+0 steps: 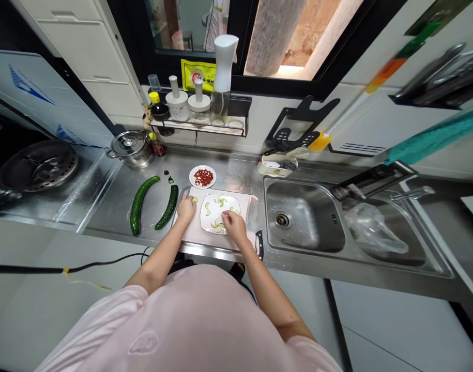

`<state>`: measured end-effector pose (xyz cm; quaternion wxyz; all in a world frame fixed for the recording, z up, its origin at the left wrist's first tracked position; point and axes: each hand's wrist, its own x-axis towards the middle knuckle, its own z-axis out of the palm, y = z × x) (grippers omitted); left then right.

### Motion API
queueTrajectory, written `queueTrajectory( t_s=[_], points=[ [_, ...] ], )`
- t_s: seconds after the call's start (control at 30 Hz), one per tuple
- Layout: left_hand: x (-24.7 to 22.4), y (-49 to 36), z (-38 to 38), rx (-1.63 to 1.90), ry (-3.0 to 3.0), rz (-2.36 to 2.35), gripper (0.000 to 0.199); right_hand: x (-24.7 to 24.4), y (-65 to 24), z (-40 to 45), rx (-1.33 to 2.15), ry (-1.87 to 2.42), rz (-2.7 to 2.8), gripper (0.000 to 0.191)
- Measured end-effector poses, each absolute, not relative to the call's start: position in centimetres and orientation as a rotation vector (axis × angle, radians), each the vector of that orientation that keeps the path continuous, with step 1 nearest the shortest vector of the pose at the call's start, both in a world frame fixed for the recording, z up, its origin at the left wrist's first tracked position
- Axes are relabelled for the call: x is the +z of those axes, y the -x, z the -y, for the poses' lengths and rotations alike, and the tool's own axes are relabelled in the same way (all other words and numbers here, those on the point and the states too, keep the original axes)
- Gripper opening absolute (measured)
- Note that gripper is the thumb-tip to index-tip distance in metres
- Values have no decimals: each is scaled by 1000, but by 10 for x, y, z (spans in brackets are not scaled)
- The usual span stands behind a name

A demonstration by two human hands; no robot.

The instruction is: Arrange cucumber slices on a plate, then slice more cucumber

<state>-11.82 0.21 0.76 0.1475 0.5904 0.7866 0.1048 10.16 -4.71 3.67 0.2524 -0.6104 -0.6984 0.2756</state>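
Note:
A white square plate (pixel 209 225) lies on a pale cutting board (pixel 192 235), with curved green-edged cucumber slices (pixel 219 200) set out in pinwheel groups. My right hand (pixel 235 227) is over the plate's right side, its fingers pinched; whatever they hold is hidden. At the board's upper left, my left hand (pixel 186 209) is curled, with a cucumber slice (pixel 195 199) at its fingertips. A knife, its black handle (pixel 260 245) toward me, lies along the board's right edge. Left of the board are a cut cucumber (pixel 167 207) and a longer whole cucumber (pixel 140 204).
Behind the board sits a white dish of chopped red pieces (pixel 203 177). Cucumber end pieces (pixel 170 180) lie near it. A lidded steel pot (pixel 131 149) and a wok (pixel 38 165) stand left. The sink (pixel 306 217) is right, below a wall-mounted condiment rack (pixel 199 125).

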Motion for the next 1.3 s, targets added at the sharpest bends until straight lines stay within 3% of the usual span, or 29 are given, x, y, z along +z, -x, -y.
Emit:
queueTrajectory(
  t_s=[0.67,0.87,1.03,1.3],
  points=[
    [2,121,-21,567,-1391,-2221,19,36,-114,59,802,1651,1791,36],
    [4,122,-24,840,-1133,-2072,18,37,-115,57,785,1661,1790,37],
    [30,115,-23,1152,-895,-1709,23,42,-113,53,774,1641,1786,36],
    [95,96,-5,1205,-855,-1450,31,64,-106,39,754,1586,1763,35]
  ],
)
